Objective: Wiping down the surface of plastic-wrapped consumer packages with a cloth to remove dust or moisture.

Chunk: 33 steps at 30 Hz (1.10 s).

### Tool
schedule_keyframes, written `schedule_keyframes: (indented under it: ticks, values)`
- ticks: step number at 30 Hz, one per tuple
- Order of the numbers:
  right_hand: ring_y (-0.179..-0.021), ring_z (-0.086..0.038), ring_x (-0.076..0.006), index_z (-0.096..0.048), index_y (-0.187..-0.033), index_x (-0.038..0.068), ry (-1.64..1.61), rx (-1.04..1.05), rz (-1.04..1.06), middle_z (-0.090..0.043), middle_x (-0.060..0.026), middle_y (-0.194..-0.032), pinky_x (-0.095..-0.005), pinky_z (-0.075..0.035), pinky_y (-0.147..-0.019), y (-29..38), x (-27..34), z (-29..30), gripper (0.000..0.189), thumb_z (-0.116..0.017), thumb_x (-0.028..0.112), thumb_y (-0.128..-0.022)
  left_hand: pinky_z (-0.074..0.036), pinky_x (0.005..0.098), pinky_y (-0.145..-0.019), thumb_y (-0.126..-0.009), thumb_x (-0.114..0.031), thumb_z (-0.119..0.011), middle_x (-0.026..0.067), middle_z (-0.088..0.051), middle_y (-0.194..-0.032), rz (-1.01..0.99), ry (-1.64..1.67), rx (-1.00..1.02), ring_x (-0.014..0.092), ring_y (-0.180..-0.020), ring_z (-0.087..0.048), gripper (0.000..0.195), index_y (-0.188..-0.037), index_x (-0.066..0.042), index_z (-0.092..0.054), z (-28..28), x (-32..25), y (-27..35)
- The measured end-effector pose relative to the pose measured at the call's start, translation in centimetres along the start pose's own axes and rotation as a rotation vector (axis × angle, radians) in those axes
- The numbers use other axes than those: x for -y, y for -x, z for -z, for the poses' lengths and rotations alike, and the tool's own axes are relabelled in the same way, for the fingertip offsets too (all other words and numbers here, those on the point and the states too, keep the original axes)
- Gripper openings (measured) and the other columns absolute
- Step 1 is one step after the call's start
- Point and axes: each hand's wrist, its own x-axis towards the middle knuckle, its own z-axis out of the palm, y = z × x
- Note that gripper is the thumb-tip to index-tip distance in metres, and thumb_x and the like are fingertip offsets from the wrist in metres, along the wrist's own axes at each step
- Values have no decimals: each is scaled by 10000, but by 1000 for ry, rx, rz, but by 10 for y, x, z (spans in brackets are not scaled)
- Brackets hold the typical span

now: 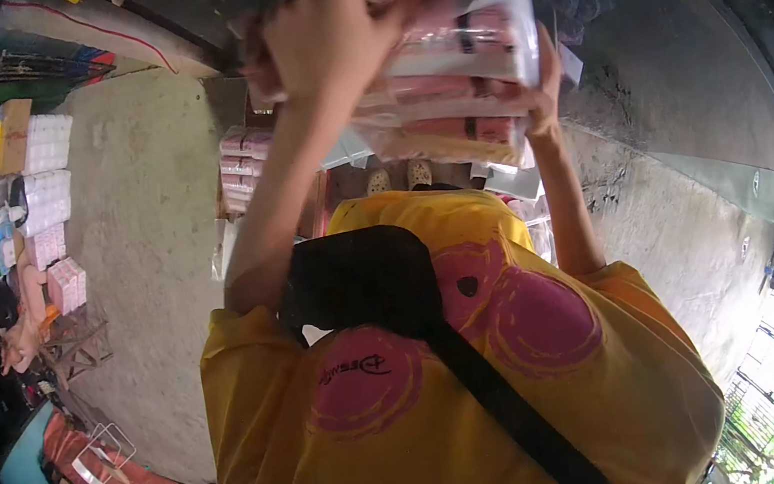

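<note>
A clear plastic bundle of pink packs [460, 78] is held up in front of me, blurred by motion. My left hand [333, 37] is raised at its near upper corner, with the fingers bent and partly hidden by blur and dark shapes; its hold cannot be made out. On the other side, my right hand [540, 84] grips the bundle's edge, its fingers lying against the plastic. Below the bundle, a stack of similar pink packs [242, 166] stands beside my left forearm. White paper or plastic pieces [514, 180] lie under the bundle near my right forearm.
Wrapped white packs [43, 144] and pink packs [67, 283] are piled along the far left, near a doll-like figure [26, 314]. An orange-brown cover [121, 482] lies at lower left. A dark curved panel [667, 45] stands at upper right. My clog-clad feet [398, 178] show below.
</note>
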Motion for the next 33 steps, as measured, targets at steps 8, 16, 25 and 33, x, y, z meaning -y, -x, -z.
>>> schedule_keyframes:
  ticks: [8, 16, 25, 33]
  values:
    - [-1168, -334, -281, -388, -1237, 16, 1109, -159, 156, -412, -163, -1190, -377, -232, -999, 33, -152, 74, 610, -421, 467, -826, -438, 390, -673, -522, -433, -722, 27, -483, -941, -455, 112, -384, 258, -823, -490, 329, -753, -226, -613, -22, -55, 25]
    - [-865, -478, -137, -460, -1049, 25, 36, 1, -126, -496, -13, -906, -244, -357, -822, 14, 23, -13, 753, -773, 58, -365, -486, 411, -621, -615, -404, -670, 123, -608, -778, 135, 58, -64, 322, -716, -596, 314, -766, -133, -618, -43, 41, -2]
    - [-1025, -481, -176, -353, -1261, 41, 261, 260, -130, -481, -67, -1173, -291, -367, -898, 24, -17, -5, 938, -814, 129, -449, -510, 359, -570, -643, -490, -657, 70, -619, -626, -222, 448, -169, 257, -569, -619, 369, -693, -125, -629, 6, -47, 1]
    - [-959, -472, -148, -410, -1147, -23, 34, 164, 47, -496, -59, -1025, -257, -356, -878, 14, 14, -12, 921, -837, 110, -342, -481, 437, -650, -720, -391, -567, 189, -609, -750, 238, 95, 105, 372, -725, -586, 345, -787, -56, -618, -52, 70, 18]
